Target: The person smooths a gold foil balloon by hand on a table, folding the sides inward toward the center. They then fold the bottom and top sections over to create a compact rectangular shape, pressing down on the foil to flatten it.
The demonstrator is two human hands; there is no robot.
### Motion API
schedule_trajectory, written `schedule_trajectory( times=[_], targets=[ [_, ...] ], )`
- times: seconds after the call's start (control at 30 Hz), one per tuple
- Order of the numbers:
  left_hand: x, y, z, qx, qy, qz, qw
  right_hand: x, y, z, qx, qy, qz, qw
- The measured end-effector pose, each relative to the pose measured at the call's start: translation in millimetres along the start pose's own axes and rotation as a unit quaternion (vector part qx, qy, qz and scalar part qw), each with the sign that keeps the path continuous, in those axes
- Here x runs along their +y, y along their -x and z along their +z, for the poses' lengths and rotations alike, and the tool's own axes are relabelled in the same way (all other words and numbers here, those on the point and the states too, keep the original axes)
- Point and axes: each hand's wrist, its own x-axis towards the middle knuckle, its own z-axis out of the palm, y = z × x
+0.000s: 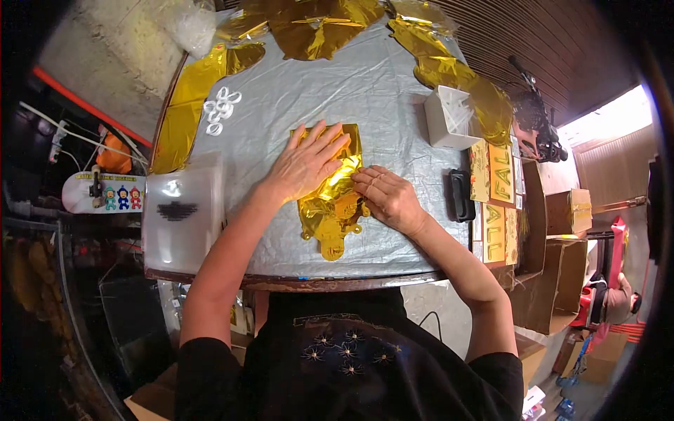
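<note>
A folded gold foil balloon [331, 242] lies on the silver-grey table cover in front of me, its lower end showing rounded lobes and small tabs. My left hand [307, 167] rests flat on its upper part with the fingers spread. At the balloon's right edge is my right hand [392, 198], fingers curled together and pinching the foil there. The fingertips of my right hand are partly hidden, so the exact grip is hard to see.
Flat gold foil pieces [319, 28] line the table's far side. White ribbon rings [222, 109] and clear plastic sleeves [179, 235] lie left. To the right are a white box [442, 130] of white sticks, a black object [460, 195], printed gold packs [495, 231] and cardboard boxes [562, 288].
</note>
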Motion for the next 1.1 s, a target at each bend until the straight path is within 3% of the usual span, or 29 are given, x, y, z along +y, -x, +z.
schedule_trajectory(
  times=[0.23,0.33,0.4,0.43,0.57,0.77,1.1],
  targets=[
    [-1,0,1,0.014,-0.008,0.014,1.0,0,5,0,-0.006,0.016,-0.025,1.0],
    [-7,-1,-5,0.027,0.046,0.005,0.999,-4,4,0,-0.007,0.009,-0.018,1.0],
    [-24,-3,-11,0.132,0.372,-0.027,0.918,-7,5,-2,-0.008,-0.007,-0.014,1.0],
    [-33,-1,-20,0.186,0.345,-0.053,0.918,-8,5,-2,0.0,-0.014,-0.005,1.0],
    [-60,28,-45,0.168,0.238,-0.056,0.955,-14,0,-4,0.024,-0.035,0.011,0.999],
    [-48,53,-47,0.107,0.214,-0.028,0.971,-11,9,-8,-0.005,-0.034,0.014,0.999],
    [-43,44,-33,0.11,0.188,0.036,0.975,-30,-4,-46,-0.087,-0.014,0.03,0.996]
  ],
)
